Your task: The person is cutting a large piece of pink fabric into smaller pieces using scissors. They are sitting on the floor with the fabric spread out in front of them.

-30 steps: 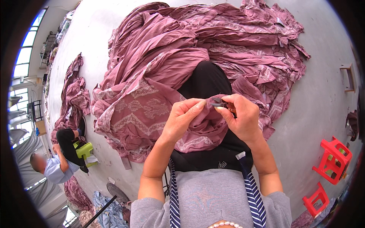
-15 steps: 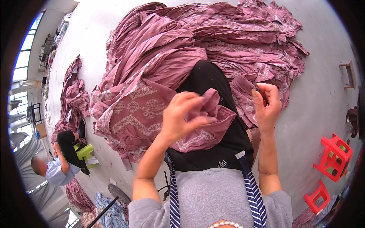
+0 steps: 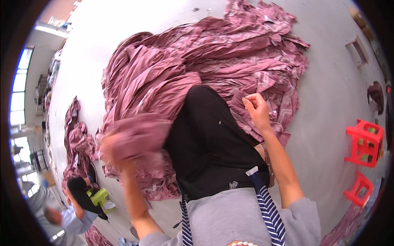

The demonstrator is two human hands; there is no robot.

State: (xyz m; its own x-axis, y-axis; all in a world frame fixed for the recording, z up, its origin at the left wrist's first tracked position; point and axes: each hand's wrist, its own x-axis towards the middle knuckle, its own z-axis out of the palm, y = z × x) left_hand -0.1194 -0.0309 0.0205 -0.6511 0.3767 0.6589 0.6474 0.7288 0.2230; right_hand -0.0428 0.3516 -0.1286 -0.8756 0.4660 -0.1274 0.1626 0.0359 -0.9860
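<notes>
A big heap of dusty-pink fabric [image 3: 139,86] with pale woven patterns spreads over the floor around my legs. Smeared by motion, my left hand [image 3: 115,149] is at the heap's near left side, with a blurred piece of pink cloth [image 3: 143,133] in its grip. My right hand [image 3: 257,108] hovers over the right part of the heap, beyond my knee. Its thumb and fingers are pinched together, and whatever lies between them is too small or hidden to name. Black trousers [image 3: 205,135] cover my lap.
At the left, a person [image 3: 78,217] sits on a green stool [image 3: 98,197] beside a narrower pile of pink cloth [image 3: 80,141]. Two red plastic stools [image 3: 364,143] stand at the right. Farther up on that side is a small wooden stool [image 3: 358,51].
My left hand has swung left, taking the pink cloth off my lap and onto the heap's side. My right hand stays pinched near the heap's right part. The whole view has shifted.
</notes>
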